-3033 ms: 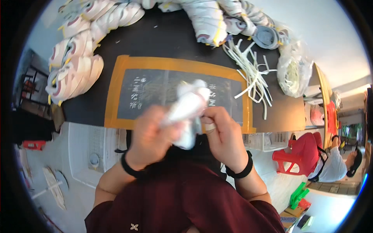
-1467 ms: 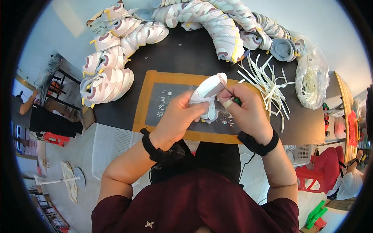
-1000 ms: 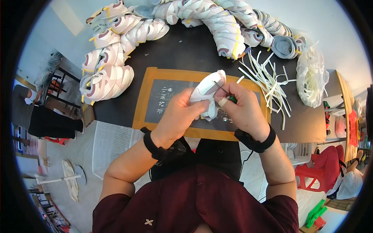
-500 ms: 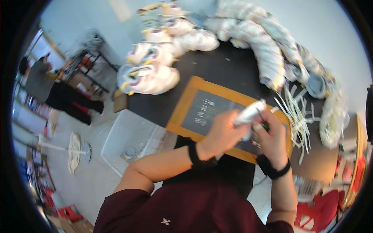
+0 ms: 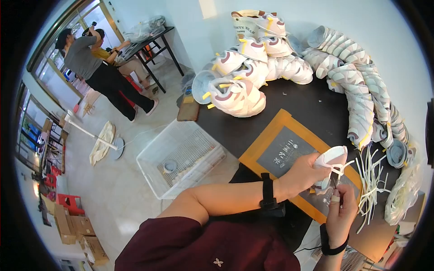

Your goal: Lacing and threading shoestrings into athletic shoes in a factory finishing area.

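Note:
A pale shoe upper (image 5: 333, 156) with pinkish-brown trim is gripped by my left hand (image 5: 304, 174), fingers closed round its side. White lace (image 5: 340, 170) runs across its front. Just below it, my right hand (image 5: 340, 212) is closed in a pinch on a thin dark pointed tool (image 5: 335, 180). The tip meets the upper by the lace; the tool's exact kind is unclear. Beneath both hands lies a dark board (image 5: 281, 151) with a wide orange-yellow border. A bundle of loose white laces (image 5: 371, 180) lies to the right of my right hand.
Stacked shoe uppers (image 5: 239, 97) stand at the back of the black table (image 5: 289, 99), with long nested rows (image 5: 359, 106) at right. A clear bag (image 5: 402, 198) sits near the right edge. A white crate (image 5: 181, 158) stands left. Two people (image 5: 86, 58) are farther back.
The view has swung left and sharpened, so the scene sits further right. My right hand has dropped below the shoe upper, which now shows its lace side; my left hand still holds it.

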`<state>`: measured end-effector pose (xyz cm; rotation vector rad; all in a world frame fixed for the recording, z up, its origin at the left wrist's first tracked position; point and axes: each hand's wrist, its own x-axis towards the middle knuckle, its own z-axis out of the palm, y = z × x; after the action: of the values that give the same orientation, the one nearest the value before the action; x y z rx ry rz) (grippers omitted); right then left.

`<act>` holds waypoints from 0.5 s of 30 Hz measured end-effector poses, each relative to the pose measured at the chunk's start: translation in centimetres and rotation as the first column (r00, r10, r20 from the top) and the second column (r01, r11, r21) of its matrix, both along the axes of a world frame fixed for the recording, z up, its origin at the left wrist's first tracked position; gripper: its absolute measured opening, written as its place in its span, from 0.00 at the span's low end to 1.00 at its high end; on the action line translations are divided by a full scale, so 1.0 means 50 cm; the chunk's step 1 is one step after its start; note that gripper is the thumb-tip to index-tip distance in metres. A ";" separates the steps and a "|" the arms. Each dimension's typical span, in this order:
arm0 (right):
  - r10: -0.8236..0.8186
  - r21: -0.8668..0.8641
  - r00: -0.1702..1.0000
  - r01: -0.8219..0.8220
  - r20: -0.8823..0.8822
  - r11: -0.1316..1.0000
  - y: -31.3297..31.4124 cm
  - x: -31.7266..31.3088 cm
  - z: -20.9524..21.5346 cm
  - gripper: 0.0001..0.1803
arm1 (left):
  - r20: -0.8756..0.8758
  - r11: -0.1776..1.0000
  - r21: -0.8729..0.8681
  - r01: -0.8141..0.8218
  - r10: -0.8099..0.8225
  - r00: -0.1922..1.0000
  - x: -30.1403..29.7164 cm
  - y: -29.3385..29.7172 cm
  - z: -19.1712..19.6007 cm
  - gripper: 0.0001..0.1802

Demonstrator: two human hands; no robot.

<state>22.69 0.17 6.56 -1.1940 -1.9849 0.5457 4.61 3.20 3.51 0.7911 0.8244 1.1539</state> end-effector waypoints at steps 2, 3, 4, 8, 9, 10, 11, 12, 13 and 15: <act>-0.055 0.028 0.996 0.053 0.067 0.998 0.000 -0.009 0.007 0.04 | -0.027 0.994 0.100 -0.043 0.046 0.999 -0.003 -0.003 0.005 0.17; -0.061 -0.078 0.998 0.059 -0.023 0.995 0.000 -0.010 0.007 0.04 | -0.003 0.994 0.084 -0.068 0.069 0.998 -0.003 -0.007 0.011 0.16; -0.076 -0.186 0.991 0.054 -0.111 0.981 -0.003 -0.011 0.008 0.05 | 0.020 0.993 0.065 -0.094 0.092 0.996 -0.004 -0.014 0.017 0.16; 0.010 -0.302 1.000 -0.011 -0.005 0.953 0.012 0.018 0.009 0.09 | -0.035 0.988 0.112 -0.103 0.108 0.994 0.013 -0.009 -0.031 0.16; 0.009 -0.287 1.000 -0.005 0.013 0.958 0.008 0.028 0.013 0.09 | 0.003 0.983 0.147 -0.111 0.112 0.994 0.019 -0.012 -0.037 0.15; 0.001 -0.276 0.999 0.009 0.035 0.961 0.000 0.040 0.014 0.10 | 0.046 0.978 0.176 -0.115 0.109 0.993 0.028 -0.017 -0.041 0.15; -0.026 -0.284 0.999 0.038 0.047 0.958 -0.006 0.043 0.018 0.10 | 0.057 0.982 0.166 -0.091 0.082 0.995 0.031 -0.016 -0.049 0.15; -0.073 -0.315 0.996 0.053 -0.051 0.947 -0.007 0.036 0.024 0.11 | -0.009 0.977 0.182 -0.110 0.113 0.994 0.028 -0.010 -0.059 0.14; -0.128 -0.352 0.982 0.072 -0.139 0.933 -0.010 0.031 0.029 0.13 | -0.066 0.974 0.190 -0.125 0.139 0.988 0.031 -0.010 -0.068 0.14; -0.070 -0.181 0.988 0.045 -0.137 0.983 -0.004 -0.003 0.018 0.12 | -0.136 0.910 0.305 -0.282 0.335 0.932 0.026 -0.012 -0.070 0.13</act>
<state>22.56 -0.01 7.46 -1.2780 -1.8050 0.7697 5.92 2.58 0.03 1.0403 0.9792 1.5215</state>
